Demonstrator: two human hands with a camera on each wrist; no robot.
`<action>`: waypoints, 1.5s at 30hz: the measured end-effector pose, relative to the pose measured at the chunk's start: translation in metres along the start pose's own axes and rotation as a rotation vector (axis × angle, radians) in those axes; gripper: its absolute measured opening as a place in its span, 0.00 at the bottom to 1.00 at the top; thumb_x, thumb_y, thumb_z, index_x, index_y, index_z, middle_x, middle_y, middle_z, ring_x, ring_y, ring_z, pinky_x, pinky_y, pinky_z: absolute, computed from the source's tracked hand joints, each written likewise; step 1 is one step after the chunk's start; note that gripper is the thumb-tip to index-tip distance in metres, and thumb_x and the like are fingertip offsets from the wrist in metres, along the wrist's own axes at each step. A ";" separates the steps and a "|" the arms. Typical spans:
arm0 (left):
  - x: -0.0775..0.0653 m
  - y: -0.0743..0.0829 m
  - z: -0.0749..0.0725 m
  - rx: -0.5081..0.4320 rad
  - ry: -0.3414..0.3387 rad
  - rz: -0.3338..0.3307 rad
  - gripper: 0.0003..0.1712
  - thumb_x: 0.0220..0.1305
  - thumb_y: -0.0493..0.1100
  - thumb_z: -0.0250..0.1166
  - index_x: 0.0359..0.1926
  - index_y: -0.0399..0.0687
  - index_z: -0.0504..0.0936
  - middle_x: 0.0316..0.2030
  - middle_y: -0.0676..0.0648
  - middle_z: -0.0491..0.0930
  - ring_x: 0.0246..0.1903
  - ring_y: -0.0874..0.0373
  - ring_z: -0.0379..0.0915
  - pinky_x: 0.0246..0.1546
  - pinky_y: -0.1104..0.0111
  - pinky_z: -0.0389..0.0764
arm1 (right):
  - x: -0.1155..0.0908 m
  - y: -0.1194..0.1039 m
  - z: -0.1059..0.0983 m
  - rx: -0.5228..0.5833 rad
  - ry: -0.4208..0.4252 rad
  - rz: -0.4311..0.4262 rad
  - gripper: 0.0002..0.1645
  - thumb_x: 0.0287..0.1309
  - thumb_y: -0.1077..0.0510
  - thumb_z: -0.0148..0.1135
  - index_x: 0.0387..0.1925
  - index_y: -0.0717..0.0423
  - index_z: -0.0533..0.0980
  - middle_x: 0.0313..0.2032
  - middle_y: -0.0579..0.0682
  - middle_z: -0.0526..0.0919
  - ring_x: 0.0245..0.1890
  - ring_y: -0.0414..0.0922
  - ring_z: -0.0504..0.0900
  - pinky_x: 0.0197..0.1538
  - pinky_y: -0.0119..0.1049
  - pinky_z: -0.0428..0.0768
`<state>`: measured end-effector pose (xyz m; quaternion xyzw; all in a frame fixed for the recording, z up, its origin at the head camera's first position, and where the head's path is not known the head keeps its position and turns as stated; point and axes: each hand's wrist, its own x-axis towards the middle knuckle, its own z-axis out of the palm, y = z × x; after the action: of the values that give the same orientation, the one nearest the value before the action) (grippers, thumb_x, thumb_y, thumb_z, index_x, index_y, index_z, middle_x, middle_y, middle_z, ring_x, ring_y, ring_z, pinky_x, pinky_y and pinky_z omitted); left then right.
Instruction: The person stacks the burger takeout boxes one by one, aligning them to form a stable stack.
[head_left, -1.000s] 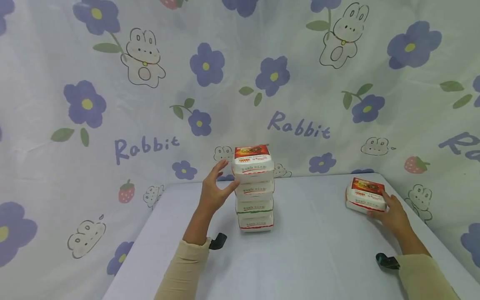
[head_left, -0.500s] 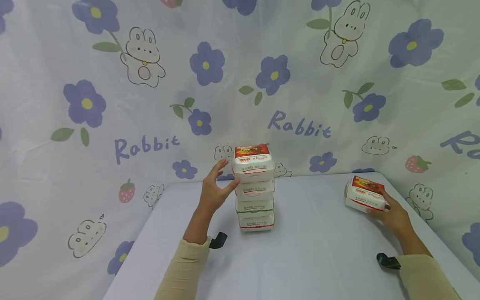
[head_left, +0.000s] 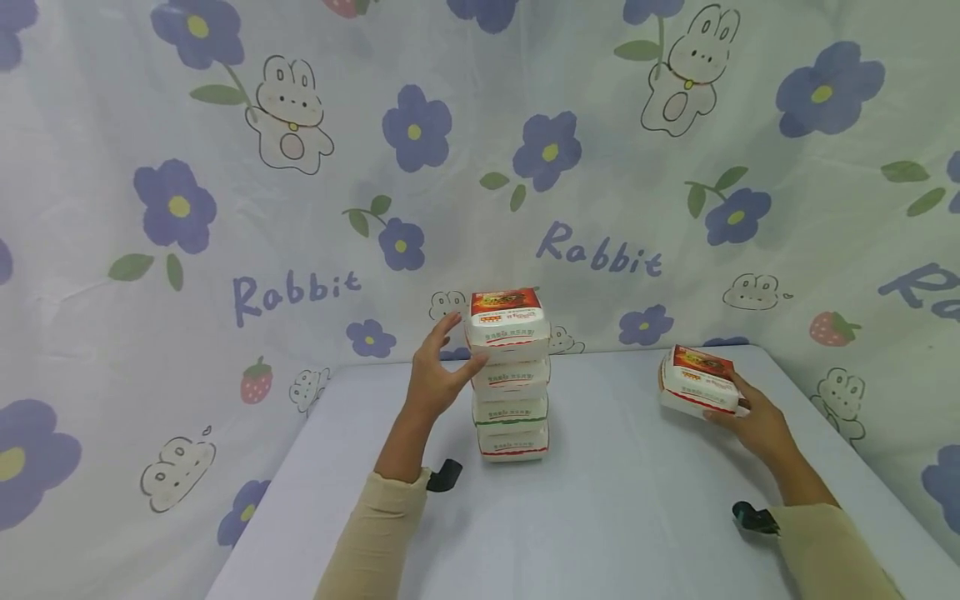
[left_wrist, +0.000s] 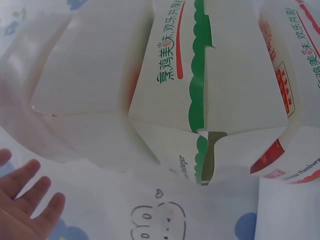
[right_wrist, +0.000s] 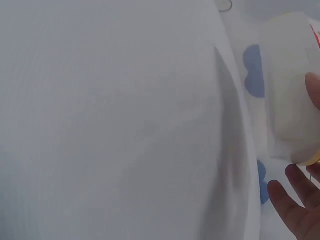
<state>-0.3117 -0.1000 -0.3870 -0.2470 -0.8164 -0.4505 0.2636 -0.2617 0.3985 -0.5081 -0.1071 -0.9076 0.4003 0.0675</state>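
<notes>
Several white paper burger boxes stand in an upright stack in the middle of the table; the top box (head_left: 510, 327) has a red burger picture on its lid. At its left side is my left hand (head_left: 433, 379), thumb by the front corner and fingers spread along the side. In the left wrist view, straight fingertips (left_wrist: 52, 202) show beside the stack, and one lower box (left_wrist: 172, 80) has a green scalloped edge. To the right, my right hand (head_left: 759, 423) grips another burger box (head_left: 697, 385) by its right end, tilted and raised over the table.
The white-covered table (head_left: 600, 500) reaches back to a curtain (head_left: 480, 100) printed with rabbits and purple flowers. Black wrist camera pieces (head_left: 446, 475) stick out from both sleeves.
My right hand has lifted the single burger box slightly and carried it left toward the stack. My left hand stays beside the top box, shifted only slightly.
</notes>
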 end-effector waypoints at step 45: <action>0.010 0.011 0.000 -0.030 -0.005 0.064 0.49 0.57 0.62 0.69 0.73 0.50 0.60 0.68 0.47 0.65 0.67 0.54 0.59 0.62 0.54 0.68 | 0.003 -0.171 -0.021 0.167 -0.092 -0.328 0.60 0.51 0.48 0.75 0.76 0.30 0.46 0.73 0.58 0.51 0.67 0.65 0.58 0.54 0.58 0.76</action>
<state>-0.3117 -0.0931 -0.3739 -0.2780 -0.8019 -0.4536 0.2720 -0.2842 0.3016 -0.3674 0.0668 -0.8785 0.4625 0.0991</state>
